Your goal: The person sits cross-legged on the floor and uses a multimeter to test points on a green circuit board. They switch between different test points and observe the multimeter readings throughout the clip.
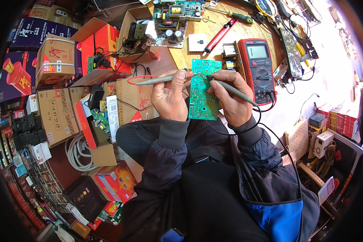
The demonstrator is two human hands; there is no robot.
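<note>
A long green circuit board (204,101) is held up in front of me, its soldered side toward me. My left hand (171,94) pinches a grey test probe (151,80) with a red lead, its tip at the board's upper part. In my right hand (234,99) is a second grey probe (236,91) with a black lead, its tip close to the first. Both hands are at the board's edges; the fingers behind it are hidden. Right of the board lies a red and black multimeter (257,68) with a grey display and a dial.
On the wooden table (226,10) lie a populated circuit board (175,24), a red pen-like tool (220,37) and a green-handled screwdriver (241,17). Cardboard boxes (56,115) crowd the left, beside a coiled grey cable (78,153). The black lead loops over my right forearm.
</note>
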